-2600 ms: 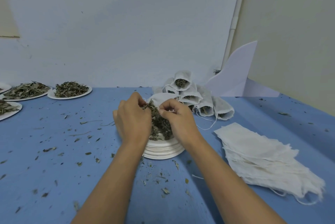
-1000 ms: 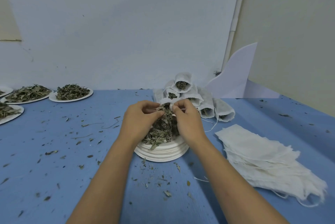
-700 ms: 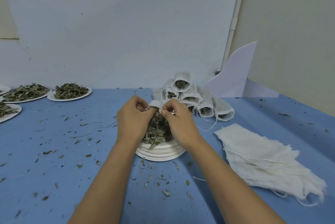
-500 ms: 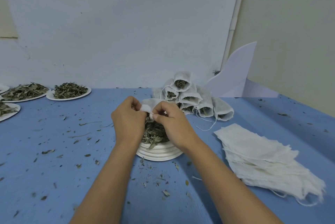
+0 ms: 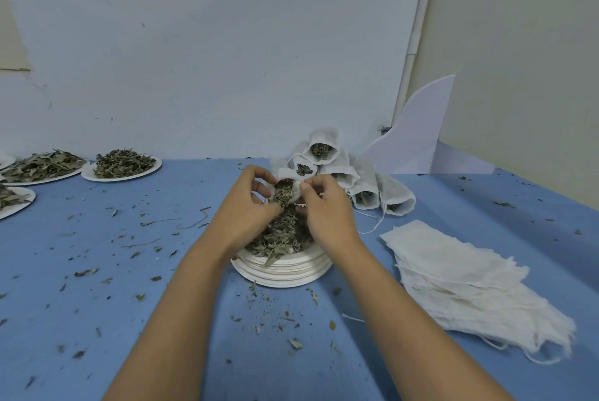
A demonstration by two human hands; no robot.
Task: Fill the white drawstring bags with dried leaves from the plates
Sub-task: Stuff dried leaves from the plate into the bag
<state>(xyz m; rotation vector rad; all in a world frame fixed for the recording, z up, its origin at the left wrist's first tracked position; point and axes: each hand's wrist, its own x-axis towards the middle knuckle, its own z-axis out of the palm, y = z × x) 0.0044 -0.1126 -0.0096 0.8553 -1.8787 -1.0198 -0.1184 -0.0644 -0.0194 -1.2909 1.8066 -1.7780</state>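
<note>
Head view, bag [image 5: 290, 175] mouth toward camera, lengthwise away

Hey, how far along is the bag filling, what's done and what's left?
Done: a pile of filled bags lies behind the hands. In hand: the left hand and right hand hold one open bag, leaves showing in its mouth, above the near plate stack. Left: a stack of flat empty bags and more leaf plates at far left.

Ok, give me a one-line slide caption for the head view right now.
Left hand and right hand hold a white bag open over dried leaves on stacked plates; filled bags behind.
</note>
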